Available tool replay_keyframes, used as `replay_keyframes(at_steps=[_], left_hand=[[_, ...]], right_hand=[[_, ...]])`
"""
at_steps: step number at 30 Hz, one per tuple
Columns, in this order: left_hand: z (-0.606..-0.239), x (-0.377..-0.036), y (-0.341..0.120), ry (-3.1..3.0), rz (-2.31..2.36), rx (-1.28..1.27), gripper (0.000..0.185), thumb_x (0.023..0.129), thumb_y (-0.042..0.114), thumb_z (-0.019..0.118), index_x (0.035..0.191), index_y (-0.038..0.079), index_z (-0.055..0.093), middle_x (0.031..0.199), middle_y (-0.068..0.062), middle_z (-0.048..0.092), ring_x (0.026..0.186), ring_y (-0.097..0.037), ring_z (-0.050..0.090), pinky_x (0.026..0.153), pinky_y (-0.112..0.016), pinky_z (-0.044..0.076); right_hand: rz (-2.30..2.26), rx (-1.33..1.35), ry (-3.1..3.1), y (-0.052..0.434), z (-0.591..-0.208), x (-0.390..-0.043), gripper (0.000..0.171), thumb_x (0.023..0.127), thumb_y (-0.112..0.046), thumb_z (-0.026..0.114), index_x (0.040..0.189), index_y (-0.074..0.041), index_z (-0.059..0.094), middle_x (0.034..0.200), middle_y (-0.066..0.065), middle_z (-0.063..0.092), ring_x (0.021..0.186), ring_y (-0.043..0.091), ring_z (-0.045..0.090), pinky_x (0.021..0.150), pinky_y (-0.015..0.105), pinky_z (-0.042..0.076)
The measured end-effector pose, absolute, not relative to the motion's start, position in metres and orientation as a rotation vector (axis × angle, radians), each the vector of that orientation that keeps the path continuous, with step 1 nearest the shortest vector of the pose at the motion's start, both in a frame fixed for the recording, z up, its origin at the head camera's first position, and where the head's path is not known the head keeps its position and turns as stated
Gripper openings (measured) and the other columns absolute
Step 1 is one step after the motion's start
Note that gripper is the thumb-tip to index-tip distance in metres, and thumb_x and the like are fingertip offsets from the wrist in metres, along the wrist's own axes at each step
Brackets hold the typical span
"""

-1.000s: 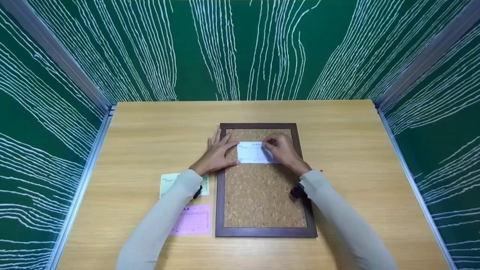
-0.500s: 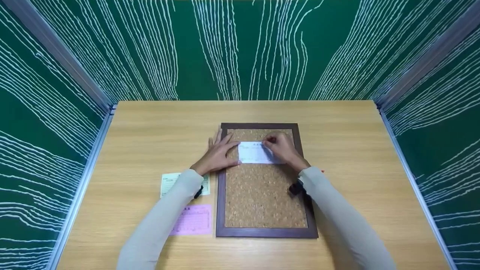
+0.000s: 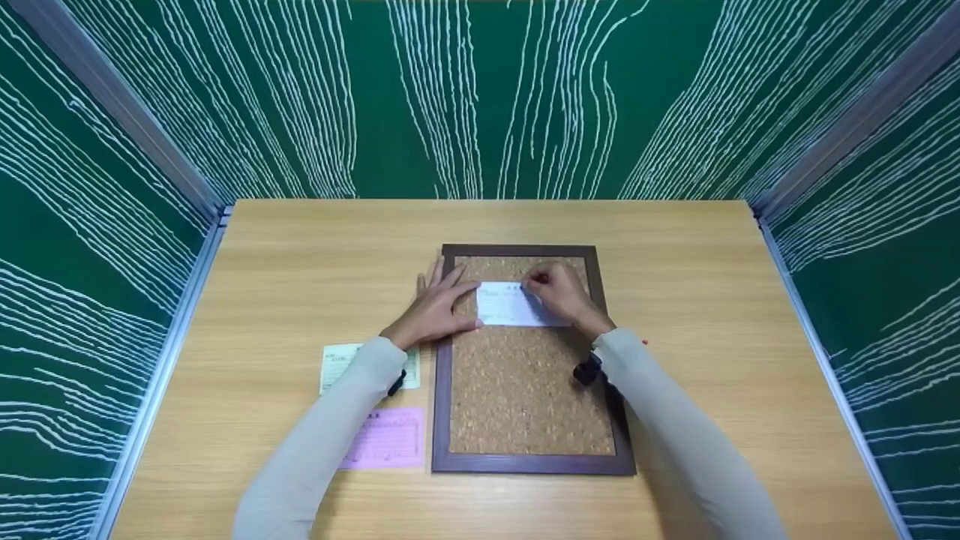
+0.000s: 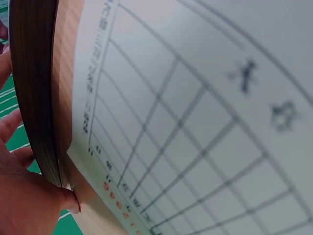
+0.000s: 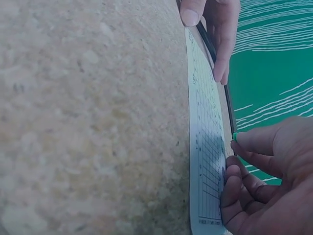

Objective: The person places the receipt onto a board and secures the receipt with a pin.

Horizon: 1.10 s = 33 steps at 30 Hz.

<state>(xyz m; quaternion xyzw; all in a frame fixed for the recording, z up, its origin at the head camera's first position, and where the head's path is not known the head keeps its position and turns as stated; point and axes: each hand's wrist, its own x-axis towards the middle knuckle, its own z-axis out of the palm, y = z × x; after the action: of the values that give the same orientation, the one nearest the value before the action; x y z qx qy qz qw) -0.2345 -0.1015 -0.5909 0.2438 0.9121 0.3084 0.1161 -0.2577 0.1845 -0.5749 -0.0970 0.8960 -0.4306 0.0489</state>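
Observation:
A framed corkboard lies flat on the table, and a white printed slip rests across its upper part. My left hand spreads over the board's left frame, its thumb and index fingertip pressing the slip's left corners. At the slip's upper edge, right of the middle, my right hand pinches a small green push pin between thumb and index finger. The other fingers of that hand are curled against the slip. The pin's point is hidden by the fingers.
A pale green slip and a pink slip lie left of the board, partly under my left arm. A small red object sits on the table by my right sleeve. Green walls with white lines enclose the table.
The right hand has shifted very slightly left along the slip's upper edge, its wrist camera turning a little. The left hand and the slip stay in place.

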Motion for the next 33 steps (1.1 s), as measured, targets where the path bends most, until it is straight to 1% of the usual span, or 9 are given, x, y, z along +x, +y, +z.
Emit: replay_keyframes(at_steps=[3,8,11,18,23,26,28,29,33], left_hand=[[-0.59,-0.234,-0.101,2.665,0.907,0.712,0.08,0.097,0.056,0.079,0.164,0.02,0.054,0.184,-0.013,0.019,0.169,-0.042,-0.013,0.129,-0.074,-0.009],[-0.589,-0.235,-0.101,2.667,0.9,0.708,0.08,0.097,0.056,0.079,0.164,0.021,0.054,0.184,-0.012,0.019,0.169,-0.041,-0.014,0.129,-0.073,-0.01],[-0.59,-0.235,-0.101,2.671,0.9,0.704,0.081,0.097,0.056,0.079,0.164,0.021,0.054,0.184,-0.012,0.018,0.169,-0.04,-0.015,0.129,-0.073,-0.011],[-0.591,-0.235,-0.101,2.668,0.904,0.702,0.081,0.096,0.058,0.078,0.165,0.021,0.054,0.184,-0.012,0.018,0.169,-0.04,-0.015,0.129,-0.072,-0.011],[-0.592,-0.235,-0.101,2.658,0.901,0.698,0.082,0.096,0.056,0.078,0.166,0.022,0.052,0.184,-0.011,0.017,0.169,-0.039,-0.016,0.129,-0.073,-0.011],[-0.593,-0.235,-0.102,2.655,0.897,0.698,0.082,0.096,0.056,0.078,0.166,0.022,0.051,0.184,-0.011,0.017,0.169,-0.038,-0.017,0.129,-0.074,-0.01],[-0.593,-0.236,-0.102,2.656,0.898,0.698,0.083,0.096,0.056,0.079,0.166,0.022,0.051,0.184,-0.011,0.017,0.169,-0.038,-0.017,0.129,-0.074,-0.01],[-0.593,-0.236,-0.102,2.657,0.898,0.7,0.083,0.096,0.056,0.079,0.166,0.021,0.052,0.184,-0.011,0.017,0.169,-0.038,-0.017,0.128,-0.074,-0.01],[-0.594,-0.236,-0.102,2.663,0.897,0.703,0.083,0.096,0.057,0.079,0.165,0.021,0.052,0.184,-0.012,0.017,0.169,-0.039,-0.016,0.128,-0.074,-0.011]], right_hand=[[-1.283,-0.295,2.733,0.184,-0.574,-0.259,0.014,0.103,-0.002,0.069,0.101,0.001,0.083,0.095,0.013,0.079,0.074,0.019,0.06,0.064,0.028,0.047],[-1.243,-0.27,2.727,0.182,-0.571,-0.26,0.014,0.105,-0.004,0.069,0.104,0.001,0.082,0.099,0.014,0.079,0.083,0.022,0.063,0.074,0.032,0.049],[-1.229,-0.258,2.721,0.181,-0.57,-0.26,0.015,0.106,-0.003,0.067,0.106,0.001,0.082,0.1,0.013,0.078,0.085,0.022,0.063,0.076,0.032,0.049],[-1.233,-0.221,2.698,0.18,-0.568,-0.262,0.015,0.106,-0.004,0.064,0.103,0.001,0.078,0.095,0.011,0.073,0.082,0.022,0.059,0.072,0.033,0.045],[-1.335,-0.309,2.691,0.185,-0.581,-0.271,0.016,0.102,-0.004,0.065,0.09,-0.002,0.075,0.081,0.005,0.067,0.072,0.019,0.054,0.065,0.031,0.041],[-1.36,-0.334,2.673,0.186,-0.585,-0.276,0.017,0.098,-0.001,0.065,0.083,-0.003,0.074,0.076,0.004,0.065,0.068,0.018,0.052,0.061,0.03,0.038],[-1.349,-0.28,2.644,0.184,-0.58,-0.276,0.018,0.099,-0.002,0.066,0.082,-0.003,0.073,0.076,0.003,0.063,0.068,0.018,0.052,0.06,0.03,0.037],[-1.322,-0.233,2.633,0.182,-0.574,-0.273,0.018,0.099,-0.001,0.066,0.083,-0.001,0.073,0.077,0.004,0.063,0.069,0.018,0.052,0.06,0.029,0.038],[-1.269,-0.1,2.595,0.178,-0.565,-0.273,0.015,0.101,-0.001,0.067,0.089,0.001,0.075,0.078,0.002,0.061,0.068,0.015,0.052,0.058,0.026,0.037]])
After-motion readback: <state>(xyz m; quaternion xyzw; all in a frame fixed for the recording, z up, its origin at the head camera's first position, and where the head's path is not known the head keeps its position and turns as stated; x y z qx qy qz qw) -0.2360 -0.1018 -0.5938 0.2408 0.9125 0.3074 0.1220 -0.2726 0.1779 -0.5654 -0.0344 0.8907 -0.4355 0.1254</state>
